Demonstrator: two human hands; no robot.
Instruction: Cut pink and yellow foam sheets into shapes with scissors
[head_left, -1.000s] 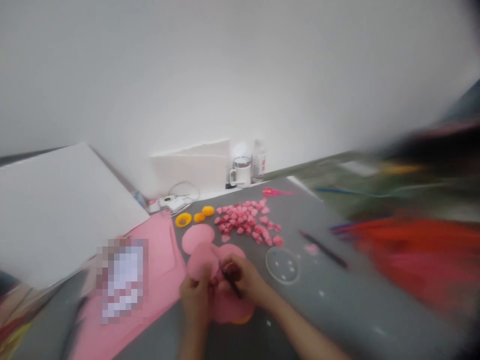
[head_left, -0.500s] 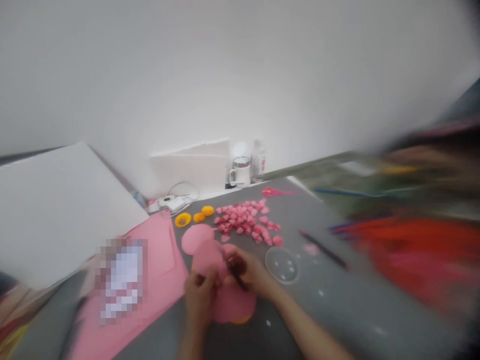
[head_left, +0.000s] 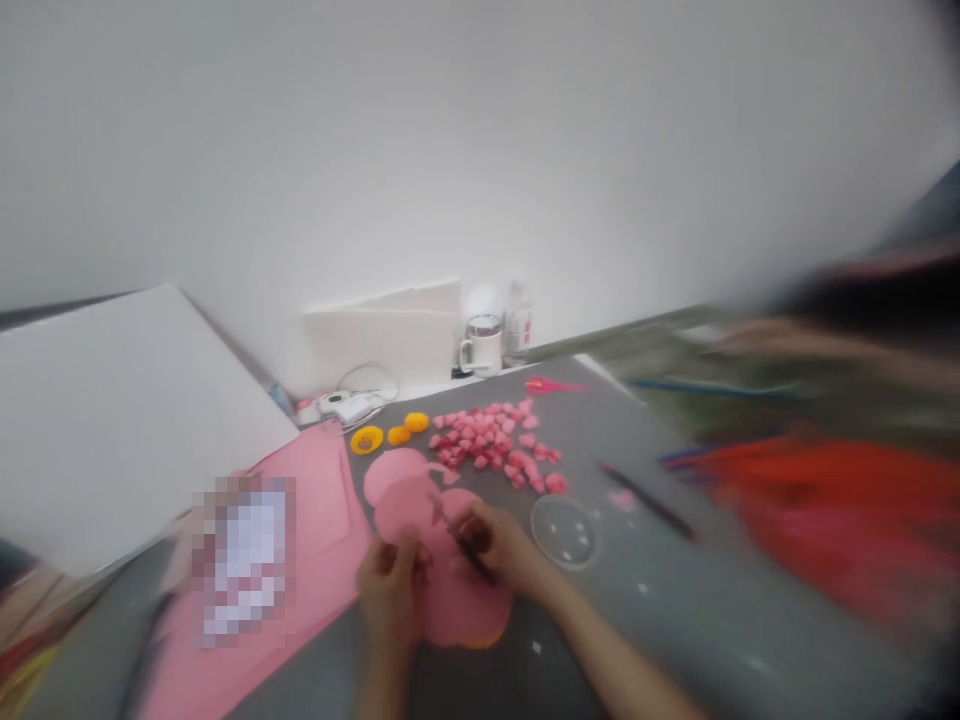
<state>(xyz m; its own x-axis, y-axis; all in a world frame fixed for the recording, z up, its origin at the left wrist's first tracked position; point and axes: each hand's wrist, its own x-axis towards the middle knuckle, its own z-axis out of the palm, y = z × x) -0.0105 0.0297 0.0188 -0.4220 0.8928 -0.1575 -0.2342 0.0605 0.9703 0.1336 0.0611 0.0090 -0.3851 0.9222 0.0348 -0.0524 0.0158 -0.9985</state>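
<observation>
My left hand (head_left: 390,590) is closed, pinching the edge of a pink paper circle (head_left: 409,505) that lies over other pink circles on the grey mat (head_left: 675,600). Beside it my right hand (head_left: 499,545) is closed around a dark thin tool (head_left: 469,545) whose tip points up-left onto the pink paper. A larger pink paper round (head_left: 465,605) lies under both hands. The picture is blurred, so I cannot make out what kind of tool it is.
A heap of small pink folded pieces (head_left: 491,440) and yellow pieces (head_left: 390,435) lie beyond the hands. A clear round disc (head_left: 564,530), a dark pen (head_left: 649,500), pink scissors (head_left: 551,384), pink sheets (head_left: 315,520), a white mug (head_left: 480,345) and white boards (head_left: 112,410) surround them. Blurred red material (head_left: 840,510) fills the right.
The pink circle in my left hand has tipped down flatter. My left hand has shifted slightly left, and the right hand with its tool has stayed over the paper.
</observation>
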